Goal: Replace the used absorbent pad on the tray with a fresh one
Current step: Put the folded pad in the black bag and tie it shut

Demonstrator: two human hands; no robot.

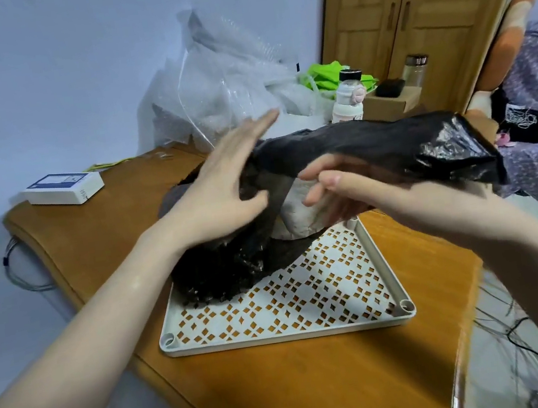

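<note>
Both forearms reach in from the near edge toward a white perforated tray that sits on a wooden table. Its lattice floor is bare along the near half, while the far left corner is covered by a crumpled black plastic bag, whose dark film runs up from the tray and stretches out to the right, its long axis roughly level and pointing away over the table's right edge. Inside the bag's mouth, between the two hands, sits a bunched white mass that is probably the used absorbent pad, resting at the tray's far edge; this is a judgement, since the film hides most of it. The left hand is spread flat, fingers straight, pressing against the bag's left side. The right hand has its fingers curled under the film, apparently holding the bag's underside, though the exact pinch is blurred. The wad lies just beyond and below the right fingers, so that hand is nearer to it. Behind stand clear plastic packaging, a bottle and a white box.
</note>
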